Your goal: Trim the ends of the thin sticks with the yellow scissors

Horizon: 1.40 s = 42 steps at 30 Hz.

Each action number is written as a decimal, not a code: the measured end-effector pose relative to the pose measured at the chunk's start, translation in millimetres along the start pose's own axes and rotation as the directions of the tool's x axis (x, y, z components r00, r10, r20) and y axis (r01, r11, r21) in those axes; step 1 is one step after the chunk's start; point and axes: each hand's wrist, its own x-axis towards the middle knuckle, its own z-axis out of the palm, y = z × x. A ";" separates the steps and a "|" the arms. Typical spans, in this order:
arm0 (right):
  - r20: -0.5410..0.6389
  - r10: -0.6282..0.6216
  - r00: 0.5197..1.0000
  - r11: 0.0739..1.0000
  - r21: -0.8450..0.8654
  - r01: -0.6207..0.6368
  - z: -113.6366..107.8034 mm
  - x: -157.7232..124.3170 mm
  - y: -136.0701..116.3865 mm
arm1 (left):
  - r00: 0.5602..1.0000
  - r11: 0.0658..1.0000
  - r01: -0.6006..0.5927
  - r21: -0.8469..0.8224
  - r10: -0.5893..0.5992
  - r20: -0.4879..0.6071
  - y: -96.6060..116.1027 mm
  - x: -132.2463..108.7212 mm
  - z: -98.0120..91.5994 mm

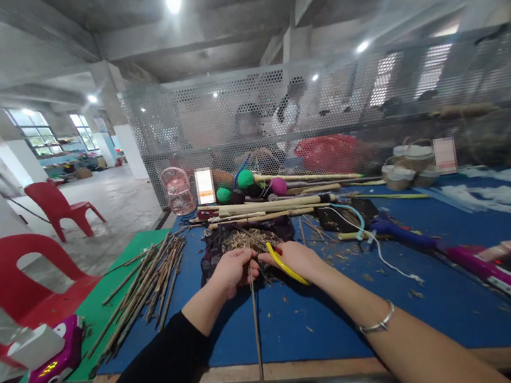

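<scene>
My left hand [234, 273] is closed, with a long thin stick [257, 334] pinched in its fingers. The stick runs from near the scrap pile down past the table's front edge. In my right hand [299, 257] is a yellow-handled hand tool [283, 265]; its working end is hidden near the fingertips, so I cannot tell its exact kind. Both hands are close together above the table, fingertips nearly meeting by the stick. Just behind them, a heap of brown chips and bits [234, 241] lies on a dark cloth [212, 240].
A bundle of thin sticks [149, 295] spreads over the green mat [141, 242] and blue tabletop [322, 328]. Pale poles [267, 205] and yarn balls [245, 179] lie behind. Purple devices [500, 274] stand right and left. A perforated screen [207, 116] rises behind; red chairs [39, 247] stand left.
</scene>
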 end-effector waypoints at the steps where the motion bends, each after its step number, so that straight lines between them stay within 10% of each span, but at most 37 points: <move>1: -0.014 -0.007 1.000 1.000 -0.001 0.007 -1.3 -0.7 -0.2 | 1.000 1.000 -0.025 -0.014 0.025 0.006 0.1 0.3 -0.3; 19: -0.083 -0.114 0.990 0.982 0.144 0.125 6.5 -5.4 -6.4 | 0.986 0.985 -0.058 -0.163 0.082 0.145 -3.9 3.9 -4.5; 35: 0.082 -0.019 0.996 1.000 0.010 0.018 -0.8 -4.8 -2.4 | 0.998 0.998 -0.060 0.018 0.061 -0.025 -1.3 4.0 -3.2; 42: -0.034 -0.029 0.999 1.000 0.006 0.029 -6.7 -5.2 -5.2 | 0.994 0.975 -0.108 -0.195 0.105 -0.027 2.4 1.7 -2.5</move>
